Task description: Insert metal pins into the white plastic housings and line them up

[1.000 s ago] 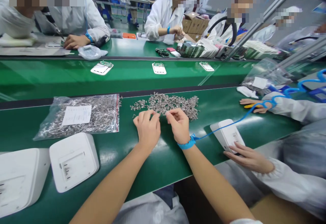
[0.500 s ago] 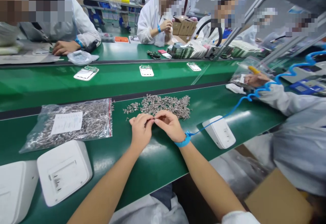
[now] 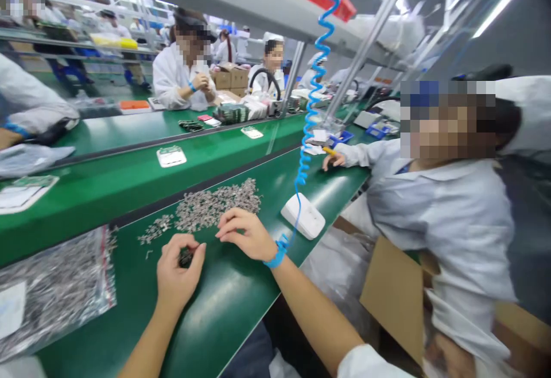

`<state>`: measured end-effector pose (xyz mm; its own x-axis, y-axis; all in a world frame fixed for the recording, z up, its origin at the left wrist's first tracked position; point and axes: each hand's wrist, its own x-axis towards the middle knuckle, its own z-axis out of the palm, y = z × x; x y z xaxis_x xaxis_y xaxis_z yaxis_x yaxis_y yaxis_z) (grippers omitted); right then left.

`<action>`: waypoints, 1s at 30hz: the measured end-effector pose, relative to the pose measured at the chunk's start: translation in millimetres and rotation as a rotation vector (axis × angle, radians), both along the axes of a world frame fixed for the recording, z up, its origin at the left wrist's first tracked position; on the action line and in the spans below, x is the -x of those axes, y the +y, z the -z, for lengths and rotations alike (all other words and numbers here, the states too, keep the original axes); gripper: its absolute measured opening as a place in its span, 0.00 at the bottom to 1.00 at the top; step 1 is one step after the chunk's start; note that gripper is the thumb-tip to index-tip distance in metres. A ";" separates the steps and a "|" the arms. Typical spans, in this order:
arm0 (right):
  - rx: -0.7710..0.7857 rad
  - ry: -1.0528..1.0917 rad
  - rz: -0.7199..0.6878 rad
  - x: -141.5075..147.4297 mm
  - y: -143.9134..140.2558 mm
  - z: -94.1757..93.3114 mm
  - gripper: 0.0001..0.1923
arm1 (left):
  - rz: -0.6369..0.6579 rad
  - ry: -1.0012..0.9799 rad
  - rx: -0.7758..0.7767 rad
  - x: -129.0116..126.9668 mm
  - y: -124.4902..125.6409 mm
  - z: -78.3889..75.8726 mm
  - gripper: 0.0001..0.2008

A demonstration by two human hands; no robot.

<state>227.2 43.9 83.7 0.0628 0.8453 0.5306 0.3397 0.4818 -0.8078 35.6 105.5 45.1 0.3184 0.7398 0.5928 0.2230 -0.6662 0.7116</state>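
The left hand curls loosely around a few small metal parts, just short of the loose pile on the green desk. The right hand rests open beside the pile, empty. Such a slack grip could spill parts.

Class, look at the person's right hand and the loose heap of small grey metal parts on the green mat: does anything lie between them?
Nothing visible does: the right hand rests on the green mat at the near edge of the heap of small grey metal parts.

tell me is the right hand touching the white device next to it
Apart. The head view shows bare green bench between the right hand and the white device.
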 end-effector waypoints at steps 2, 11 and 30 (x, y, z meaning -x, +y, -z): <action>-0.032 -0.176 0.307 -22.6 -31.2 -0.5 0.08 | -0.026 0.044 -0.104 -2.3 0.3 -0.5 0.08; 0.317 -0.547 0.947 -91.4 -119.0 28.7 0.10 | 0.106 0.155 -0.397 -12.9 -7.7 -2.7 0.05; 0.199 -0.926 0.202 -28.4 -57.8 -16.3 0.08 | 0.079 0.532 -0.019 -16.2 -43.4 -12.3 0.12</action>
<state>255.6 -13.9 100.0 -0.1538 0.9442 0.2914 0.9439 0.2276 -0.2393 51.8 62.2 57.4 0.6328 0.6919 0.3476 0.4980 -0.7075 0.5015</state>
